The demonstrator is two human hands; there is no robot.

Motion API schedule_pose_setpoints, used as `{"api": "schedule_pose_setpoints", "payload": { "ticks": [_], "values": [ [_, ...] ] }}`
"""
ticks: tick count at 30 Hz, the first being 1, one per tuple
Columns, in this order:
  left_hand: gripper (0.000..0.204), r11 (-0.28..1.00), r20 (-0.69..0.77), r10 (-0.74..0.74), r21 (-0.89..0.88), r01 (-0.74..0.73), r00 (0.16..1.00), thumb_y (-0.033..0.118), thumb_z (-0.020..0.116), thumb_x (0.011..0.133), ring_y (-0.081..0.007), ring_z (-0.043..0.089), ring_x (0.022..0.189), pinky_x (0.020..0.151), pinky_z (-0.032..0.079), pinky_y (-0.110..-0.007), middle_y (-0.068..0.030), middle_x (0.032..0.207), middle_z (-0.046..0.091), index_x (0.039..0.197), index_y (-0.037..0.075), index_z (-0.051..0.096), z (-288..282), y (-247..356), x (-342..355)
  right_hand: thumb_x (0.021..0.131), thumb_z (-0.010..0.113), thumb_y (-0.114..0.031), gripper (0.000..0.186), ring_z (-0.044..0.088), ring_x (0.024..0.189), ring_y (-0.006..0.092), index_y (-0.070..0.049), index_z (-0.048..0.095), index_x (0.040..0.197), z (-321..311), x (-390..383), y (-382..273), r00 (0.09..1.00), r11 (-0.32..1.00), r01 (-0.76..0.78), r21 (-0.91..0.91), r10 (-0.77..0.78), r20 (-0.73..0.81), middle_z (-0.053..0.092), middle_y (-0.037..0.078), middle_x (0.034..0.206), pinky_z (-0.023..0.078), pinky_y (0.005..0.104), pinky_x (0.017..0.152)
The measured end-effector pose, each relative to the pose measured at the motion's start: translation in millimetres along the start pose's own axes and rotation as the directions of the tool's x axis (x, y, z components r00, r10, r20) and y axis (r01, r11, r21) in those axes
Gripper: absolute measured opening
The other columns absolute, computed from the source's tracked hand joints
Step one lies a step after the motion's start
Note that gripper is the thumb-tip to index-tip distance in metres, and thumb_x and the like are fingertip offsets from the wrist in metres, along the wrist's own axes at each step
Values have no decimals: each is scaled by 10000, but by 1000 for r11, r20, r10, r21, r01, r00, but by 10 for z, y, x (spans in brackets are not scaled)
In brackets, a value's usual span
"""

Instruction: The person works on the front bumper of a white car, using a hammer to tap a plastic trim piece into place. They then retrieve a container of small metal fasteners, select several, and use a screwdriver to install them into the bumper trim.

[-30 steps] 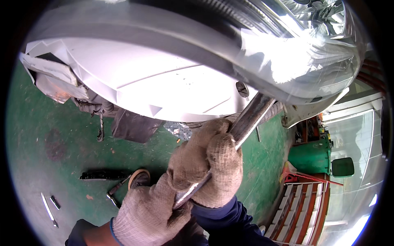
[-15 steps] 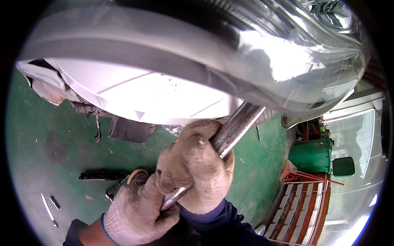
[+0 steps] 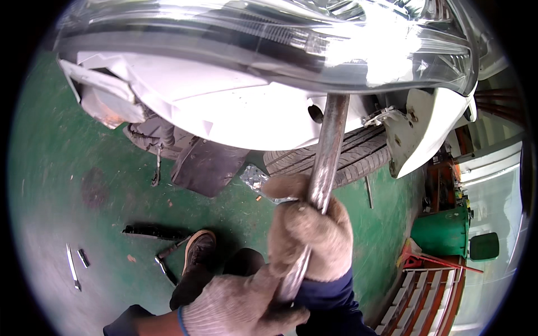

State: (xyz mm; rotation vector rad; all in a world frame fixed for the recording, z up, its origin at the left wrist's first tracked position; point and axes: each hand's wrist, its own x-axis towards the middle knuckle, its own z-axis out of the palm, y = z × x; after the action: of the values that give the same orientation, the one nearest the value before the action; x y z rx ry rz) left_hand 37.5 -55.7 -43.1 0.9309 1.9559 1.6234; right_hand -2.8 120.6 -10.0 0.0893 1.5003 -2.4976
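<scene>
Both hands wear off-white knit work gloves and grip a long steel bar [image 3: 329,140]. My right hand [image 3: 311,238] is wrapped round it at mid-length. Lower down, at the bar's near end, my left hand [image 3: 235,305] is closed on it, its fingers partly hidden. The bar stands tilted slightly right, and its far end disappears under the lower edge of a clear car headlight [image 3: 246,56]. Below the headlight lies a white body panel [image 3: 224,109] with a dark oval hole beside the bar. A tyre [image 3: 358,157] shows behind the bar.
A white fender piece [image 3: 428,131] juts out at right. On the green floor lie a ratchet-like tool [image 3: 165,271], a black strip [image 3: 154,231], a silver rod [image 3: 73,269] and a small socket [image 3: 83,257]. A green bin [image 3: 440,232] and slatted rack [image 3: 420,302] stand at right.
My view has shifted, showing more of the tyre and fender. The bar has swung more upright, and both hands, still gripping it, appear lower and farther right.
</scene>
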Motion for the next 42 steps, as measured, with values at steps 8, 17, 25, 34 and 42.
{"api": "schedule_pose_setpoints", "payload": {
  "ticks": [8,17,25,34,42],
  "values": [
    [466,975,-115,-5,219,30,993,345,717,933,-346,713,767,670,559,-447,-160,911,702,1235,16,584,204,-149,28,925,701,-103,318,621,509,159,72,614,1176,-432,57,-152,990,988,16,-153,5,139,637,64,680,520,275,477],
    [298,941,-353,-310,20,338,883,210,688,938,-427,697,880,747,554,-458,-231,955,704,1175,37,635,65,-521,-288,894,701,-112,335,523,430,215,73,584,1147,-129,120,225,922,920,-95,380,-63,383,531,97,583,424,371,389],
    [453,731,-542,-570,9,683,618,249,699,887,-293,710,909,818,560,-430,-179,1034,714,1266,14,618,47,-2020,-1091,955,661,-94,360,617,536,183,110,576,1238,-582,-469,173,901,976,-206,66,163,402,628,95,699,497,288,498],
    [871,133,-840,-541,-124,983,-33,562,731,820,-418,615,1220,1003,510,-496,-272,1353,591,1473,47,471,-249,-3393,-1905,796,793,-251,397,663,572,211,46,675,1032,-2996,-1442,2400,746,579,-565,-588,55,-664,663,100,694,566,346,562],
    [1017,302,-588,-785,-640,706,-197,596,765,792,-382,709,1034,696,635,-456,-257,1261,656,1470,-54,376,-236,-4067,-1379,675,810,-279,344,724,757,328,-19,713,879,-3950,-2610,3958,415,245,-875,-417,-63,-908,725,165,766,565,431,738]
  ]
}}
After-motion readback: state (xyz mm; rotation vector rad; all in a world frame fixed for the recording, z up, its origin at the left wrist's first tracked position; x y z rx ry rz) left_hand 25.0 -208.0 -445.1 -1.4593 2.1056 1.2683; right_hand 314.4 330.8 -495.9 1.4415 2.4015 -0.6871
